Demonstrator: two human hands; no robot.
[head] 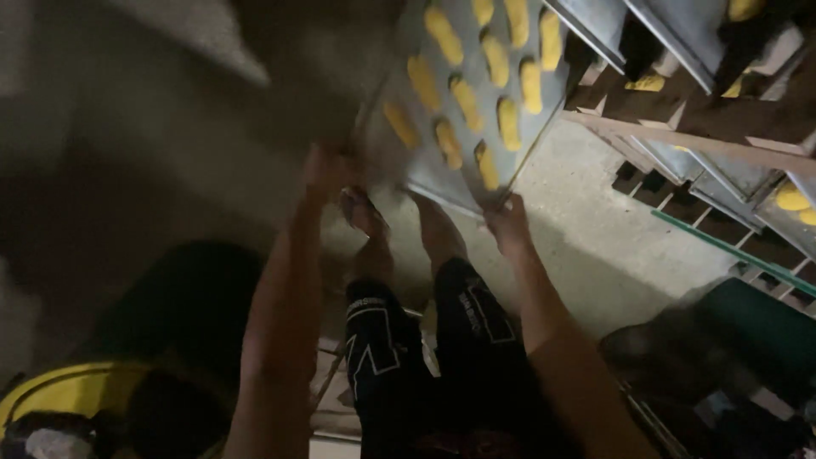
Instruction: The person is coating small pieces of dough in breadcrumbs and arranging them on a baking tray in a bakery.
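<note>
You grip the metal tray (459, 144) of yellow dough pieces (466, 100) at its near edge, left hand (327, 170) and right hand (508, 223), fingers apparently closed on it though blurred. If it tilts, pieces could slide off. Below is concrete floor (595, 229); a rack (722, 144) stands right.

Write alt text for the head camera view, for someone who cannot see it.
Seen from above in dim light, a person's left hand and right hand grip the near edge of a metal tray carrying rows of yellow oblong dough pieces. To the right stands a rack holding more such trays, and the person's legs in dark shorts stand on a concrete floor.
</note>
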